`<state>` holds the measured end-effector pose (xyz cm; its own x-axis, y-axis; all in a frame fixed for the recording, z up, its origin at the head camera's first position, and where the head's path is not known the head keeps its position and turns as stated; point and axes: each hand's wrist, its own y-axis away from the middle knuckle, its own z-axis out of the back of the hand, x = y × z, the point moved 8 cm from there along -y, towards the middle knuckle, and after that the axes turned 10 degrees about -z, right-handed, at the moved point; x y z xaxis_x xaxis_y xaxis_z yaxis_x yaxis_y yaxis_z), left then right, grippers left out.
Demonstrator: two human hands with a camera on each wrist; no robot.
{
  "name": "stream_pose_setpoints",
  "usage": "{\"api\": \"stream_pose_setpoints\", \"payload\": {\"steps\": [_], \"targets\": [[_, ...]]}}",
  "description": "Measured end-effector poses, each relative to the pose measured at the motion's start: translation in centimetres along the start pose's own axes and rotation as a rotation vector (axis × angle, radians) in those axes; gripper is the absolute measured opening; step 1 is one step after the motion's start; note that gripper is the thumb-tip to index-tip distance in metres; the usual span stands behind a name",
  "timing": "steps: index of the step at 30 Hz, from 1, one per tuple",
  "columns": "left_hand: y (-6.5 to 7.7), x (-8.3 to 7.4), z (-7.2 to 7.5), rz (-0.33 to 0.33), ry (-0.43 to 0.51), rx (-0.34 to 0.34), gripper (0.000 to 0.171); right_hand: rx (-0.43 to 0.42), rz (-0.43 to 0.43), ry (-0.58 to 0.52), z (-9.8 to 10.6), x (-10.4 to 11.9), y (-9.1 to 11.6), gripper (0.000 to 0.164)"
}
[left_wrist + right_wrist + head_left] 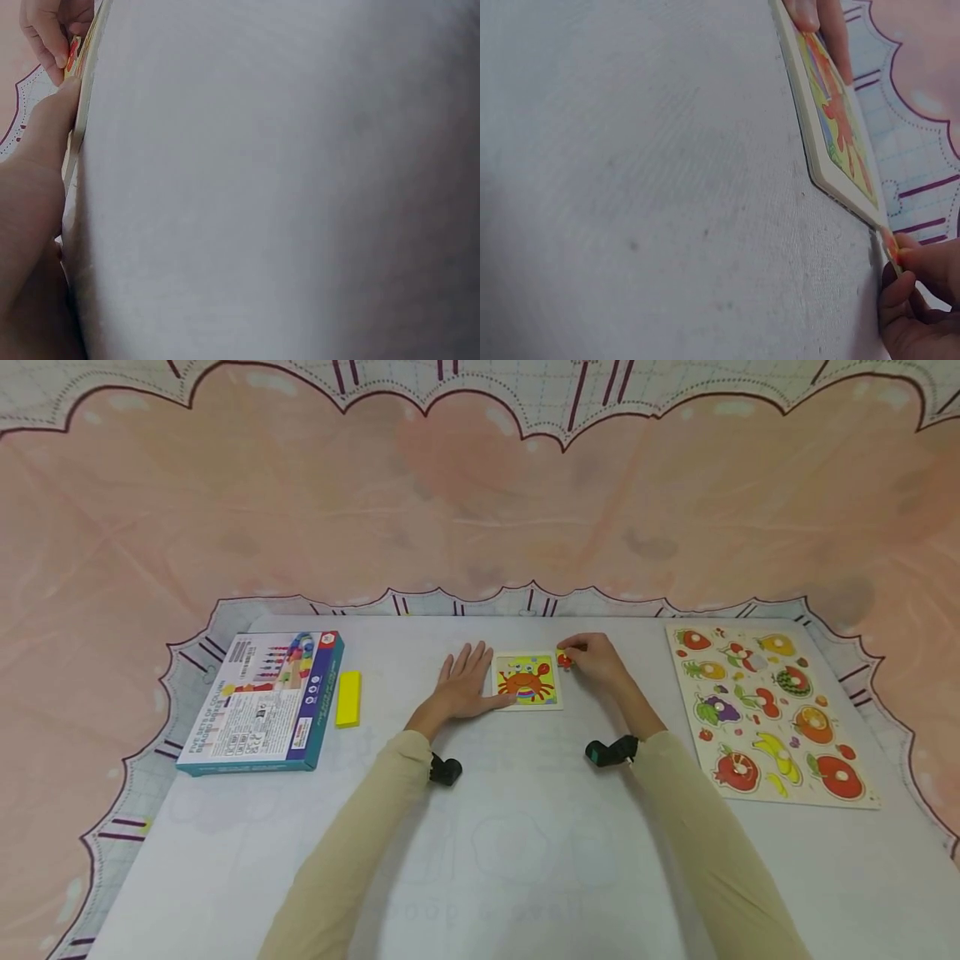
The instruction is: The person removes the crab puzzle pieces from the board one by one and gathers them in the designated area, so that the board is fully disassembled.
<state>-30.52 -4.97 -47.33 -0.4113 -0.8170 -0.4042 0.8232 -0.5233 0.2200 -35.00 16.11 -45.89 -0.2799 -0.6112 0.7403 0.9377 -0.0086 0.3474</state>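
A small square crab puzzle point(528, 683) in a pale frame lies flat on the white table, shown in the head view between the two hands. My left hand point(465, 685) is spread at its left side, fingers straight, with the thumb point(54, 124) resting on the puzzle's near left edge. Just off the puzzle's right edge, my right hand point(597, 660) pinches a small red and yellow puzzle piece point(564, 658) between thumb and fingertips. In the right wrist view this piece point(891, 246) is held upright near the frame's corner, partly covered by fingers.
A boxed set point(258, 702) printed with text lies at the left, with a yellow block point(348, 699) beside it. To the right lies a large fruit puzzle board point(731, 727). A patterned cloth point(480, 510) hangs behind the table's far edge.
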Motion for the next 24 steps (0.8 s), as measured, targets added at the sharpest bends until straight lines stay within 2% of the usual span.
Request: {"api": "stream_pose_setpoints", "payload": {"steps": [9, 18, 24], "targets": [[0.2, -0.2, 0.0, -0.001, 0.003, -0.004, 0.100, -0.015, -0.005, 0.065, -0.5, 0.0, -0.3, 0.030], [0.2, -0.2, 0.0, -0.001, 0.007, -0.001, 0.100, -0.065, 0.054, 0.209, -0.6, 1.1, 0.4, 0.029], [0.2, -0.1, 0.1, -0.002, 0.007, -0.001, 0.100, -0.111, 0.079, 0.234, -0.6, 1.4, 0.3, 0.024]]}}
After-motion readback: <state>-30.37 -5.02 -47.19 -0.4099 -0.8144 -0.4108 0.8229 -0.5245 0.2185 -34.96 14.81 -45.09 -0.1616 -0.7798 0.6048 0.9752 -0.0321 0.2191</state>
